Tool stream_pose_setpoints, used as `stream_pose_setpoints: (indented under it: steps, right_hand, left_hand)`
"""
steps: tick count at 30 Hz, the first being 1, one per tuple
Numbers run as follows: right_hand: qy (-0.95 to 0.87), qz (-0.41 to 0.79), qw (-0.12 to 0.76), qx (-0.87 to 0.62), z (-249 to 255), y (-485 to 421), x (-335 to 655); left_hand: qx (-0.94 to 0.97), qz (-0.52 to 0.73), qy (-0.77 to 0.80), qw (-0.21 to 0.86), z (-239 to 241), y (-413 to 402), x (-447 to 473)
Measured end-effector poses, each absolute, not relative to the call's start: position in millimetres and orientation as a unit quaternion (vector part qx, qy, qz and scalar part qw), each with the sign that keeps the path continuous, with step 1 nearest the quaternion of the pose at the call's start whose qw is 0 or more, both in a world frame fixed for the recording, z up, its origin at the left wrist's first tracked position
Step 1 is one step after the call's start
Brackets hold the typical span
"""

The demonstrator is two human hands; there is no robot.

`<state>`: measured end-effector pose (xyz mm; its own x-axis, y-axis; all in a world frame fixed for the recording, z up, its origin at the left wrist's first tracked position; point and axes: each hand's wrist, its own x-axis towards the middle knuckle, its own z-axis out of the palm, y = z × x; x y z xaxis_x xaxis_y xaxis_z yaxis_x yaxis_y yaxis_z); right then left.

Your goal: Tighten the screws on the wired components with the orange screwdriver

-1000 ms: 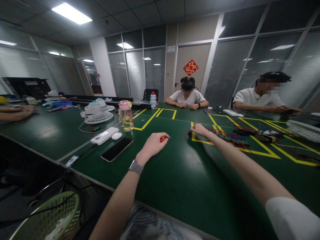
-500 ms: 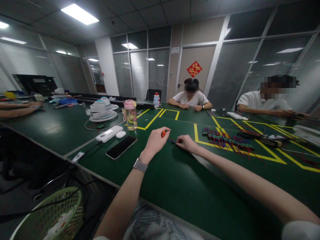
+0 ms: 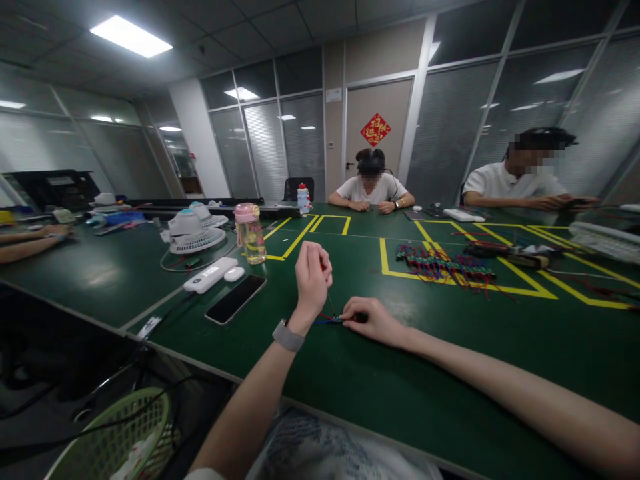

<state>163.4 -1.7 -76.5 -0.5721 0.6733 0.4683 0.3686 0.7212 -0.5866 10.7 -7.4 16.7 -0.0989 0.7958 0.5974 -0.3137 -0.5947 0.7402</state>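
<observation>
My left hand (image 3: 312, 279) is raised over the green table, wearing a watch, its fingers wrapped around a screwdriver (image 3: 331, 304). A bit of orange handle shows between the fingers, and the thin shaft points down. Its tip is at a small circuit board (image 3: 337, 319) with red and blue wires trailing left. My right hand (image 3: 373, 320) rests on the table and pinches the board's right end between thumb and fingertips. Whether the tip touches a screw is too small to tell.
A phone (image 3: 236, 299), a white power strip (image 3: 209, 276) and a pink-lidded bottle (image 3: 251, 233) stand left of my hands. A pile of wired circuit boards (image 3: 445, 265) lies right, within yellow tape. Co-workers sit across. A green basket (image 3: 113, 427) is below the table edge.
The screwdriver in my left hand has swung upright, its tip now down at the circuit board. My right hand has moved closer to me with the board. The view has shifted slightly.
</observation>
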Motion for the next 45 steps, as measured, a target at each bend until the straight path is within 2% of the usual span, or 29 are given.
stream_pose_setpoints:
  steps: [9,19,32,37,45]
  right_hand:
    - [-0.817,0.342,0.341,-0.316,-74.3,5.4,163.8]
    - [-0.795,0.377,0.342,-0.330,-74.5,6.1,163.3]
    - [-0.795,0.382,0.334,-0.330,-72.2,5.0,164.0]
    - [-0.797,0.377,0.333,-0.334,-73.5,2.6,162.9]
    - [-0.832,0.285,0.337,-0.336,-73.5,-1.6,159.3]
  left_hand:
    - [0.545,0.720,0.229,0.364,1.1,-6.1,22.5]
    - [0.563,0.706,0.244,0.353,-3.2,-6.0,25.1]
    - [0.576,0.693,0.229,0.369,-5.5,-5.2,26.6]
    - [0.616,0.608,0.186,0.465,1.6,-2.7,18.8]
    - [0.702,0.513,0.171,0.463,17.8,8.9,-8.6]
